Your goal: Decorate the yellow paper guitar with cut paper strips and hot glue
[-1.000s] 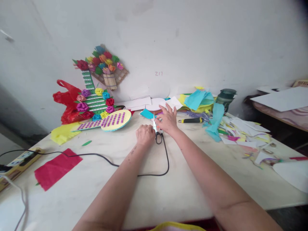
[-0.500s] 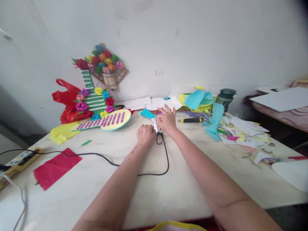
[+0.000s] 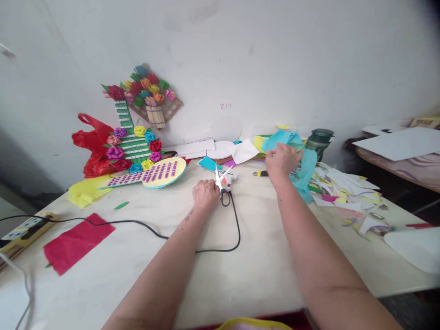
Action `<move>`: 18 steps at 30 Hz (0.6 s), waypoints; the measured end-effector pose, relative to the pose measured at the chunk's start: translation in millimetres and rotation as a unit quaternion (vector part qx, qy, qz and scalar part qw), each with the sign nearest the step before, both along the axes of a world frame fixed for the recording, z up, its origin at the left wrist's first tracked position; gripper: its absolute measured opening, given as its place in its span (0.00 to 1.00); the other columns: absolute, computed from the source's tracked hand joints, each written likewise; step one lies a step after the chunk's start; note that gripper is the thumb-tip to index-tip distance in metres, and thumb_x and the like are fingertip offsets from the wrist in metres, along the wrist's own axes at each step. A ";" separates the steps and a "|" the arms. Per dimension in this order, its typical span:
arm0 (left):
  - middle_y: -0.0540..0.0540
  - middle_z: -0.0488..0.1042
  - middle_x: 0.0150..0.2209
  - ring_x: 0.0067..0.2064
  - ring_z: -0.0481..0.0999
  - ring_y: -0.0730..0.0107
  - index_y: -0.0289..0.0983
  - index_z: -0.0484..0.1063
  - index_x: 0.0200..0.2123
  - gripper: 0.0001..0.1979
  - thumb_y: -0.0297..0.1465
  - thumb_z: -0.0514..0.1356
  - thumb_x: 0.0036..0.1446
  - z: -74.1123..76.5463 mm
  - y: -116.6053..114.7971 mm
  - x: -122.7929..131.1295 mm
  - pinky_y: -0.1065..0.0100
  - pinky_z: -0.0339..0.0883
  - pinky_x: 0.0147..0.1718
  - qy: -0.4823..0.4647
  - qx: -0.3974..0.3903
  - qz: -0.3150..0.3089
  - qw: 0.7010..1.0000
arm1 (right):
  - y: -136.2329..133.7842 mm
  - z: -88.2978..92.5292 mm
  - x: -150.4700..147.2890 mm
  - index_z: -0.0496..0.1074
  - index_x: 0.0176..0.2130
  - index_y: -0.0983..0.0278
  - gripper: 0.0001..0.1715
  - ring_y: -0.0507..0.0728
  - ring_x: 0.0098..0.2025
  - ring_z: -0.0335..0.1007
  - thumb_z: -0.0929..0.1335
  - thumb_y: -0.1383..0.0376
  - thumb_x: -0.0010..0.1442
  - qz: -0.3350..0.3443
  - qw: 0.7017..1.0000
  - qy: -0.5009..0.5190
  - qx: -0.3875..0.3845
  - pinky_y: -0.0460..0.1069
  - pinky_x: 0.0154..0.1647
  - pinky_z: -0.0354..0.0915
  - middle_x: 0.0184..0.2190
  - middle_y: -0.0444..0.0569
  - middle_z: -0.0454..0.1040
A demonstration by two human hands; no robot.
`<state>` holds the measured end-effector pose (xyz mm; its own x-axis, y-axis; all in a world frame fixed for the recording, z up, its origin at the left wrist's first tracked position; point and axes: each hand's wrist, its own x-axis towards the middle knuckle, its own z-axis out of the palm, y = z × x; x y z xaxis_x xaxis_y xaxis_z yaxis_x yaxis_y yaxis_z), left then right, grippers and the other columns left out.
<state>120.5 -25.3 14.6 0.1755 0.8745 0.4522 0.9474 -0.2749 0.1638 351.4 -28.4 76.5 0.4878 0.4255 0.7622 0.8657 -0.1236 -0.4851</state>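
Observation:
My left hand (image 3: pixel 205 193) is closed at the middle of the table, with scissors (image 3: pixel 219 180) in it. Their blades are spread and point away from me; one black handle loop shows, the other is hidden by the hand. Just right of the scissors lies a white glue gun (image 3: pixel 229 182) with an orange-red switch and a black cord. My right hand (image 3: pixel 283 164) reaches over the back right, fingers loosely apart, in front of light-blue crepe paper (image 3: pixel 282 139). Whether its fingertips touch the paper I cannot tell. Below it a black-and-yellow handle (image 3: pixel 262 173) partly shows.
Left stand a paper-flower decoration (image 3: pixel 137 146), a guitar-shaped piece (image 3: pixel 165 173) and a red plastic bag (image 3: pixel 92 142). A red sheet (image 3: pixel 79 243) and power strip (image 3: pixel 29 227) lie nearer. Paper scraps (image 3: pixel 343 183) and a dark-green bottle (image 3: pixel 319 140) are at right.
My right hand has moved right, away from the scissors and glue gun, to the light-blue crepe paper. The scissors' blades are spread wider. My left hand stays nearly in place.

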 end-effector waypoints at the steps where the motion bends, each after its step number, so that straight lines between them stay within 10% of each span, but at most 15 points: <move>1: 0.41 0.74 0.33 0.39 0.70 0.61 0.38 0.73 0.31 0.13 0.31 0.49 0.53 -0.4 0.5 -0.2 0.65 0.56 0.31 -0.003 0.000 0.003 1.000 | -3.9 -1.7 11.8 0.75 0.30 0.65 0.11 0.66 0.51 0.57 0.63 0.68 0.52 -0.041 0.999 0.002 0.010 0.66 0.57 0.35 0.50 0.57 0.68; 9: 0.42 0.75 0.32 0.38 0.71 0.61 0.38 0.73 0.30 0.14 0.31 0.48 0.53 0.4 -0.7 2.0 0.65 0.54 0.29 -0.018 0.003 0.009 1.000 | -5.5 -25.1 43.6 0.73 0.42 0.68 0.19 0.69 0.59 0.48 0.64 0.72 0.49 -0.144 0.990 0.000 -0.001 0.65 0.56 0.40 0.58 0.63 0.57; 14: 0.42 0.75 0.33 0.39 0.71 0.62 0.38 0.73 0.30 0.13 0.31 0.48 0.53 2.0 -0.8 0.7 0.66 0.54 0.30 -0.025 -0.008 0.026 0.999 | 9.4 -11.1 2.2 0.75 0.31 0.67 0.14 0.63 0.41 0.69 0.62 0.63 0.55 0.051 0.983 0.094 -0.149 0.57 0.43 0.60 0.35 0.60 0.75; 18: 0.43 0.75 0.33 0.39 0.71 0.63 0.39 0.72 0.30 0.13 0.32 0.48 0.54 2.8 -0.4 -1.1 0.66 0.54 0.30 -0.030 -0.014 0.035 0.999 | 11.2 -10.4 -44.4 0.72 0.23 0.66 0.17 0.55 0.25 0.70 0.66 0.55 0.51 0.302 0.886 0.296 -0.190 0.48 0.27 0.61 0.23 0.52 0.75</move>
<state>119.4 -25.7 17.4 0.0866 0.8964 0.4347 0.9527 -0.2022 0.2271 307.0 -17.2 66.1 0.3505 0.9163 0.1938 0.4372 0.0229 -0.8991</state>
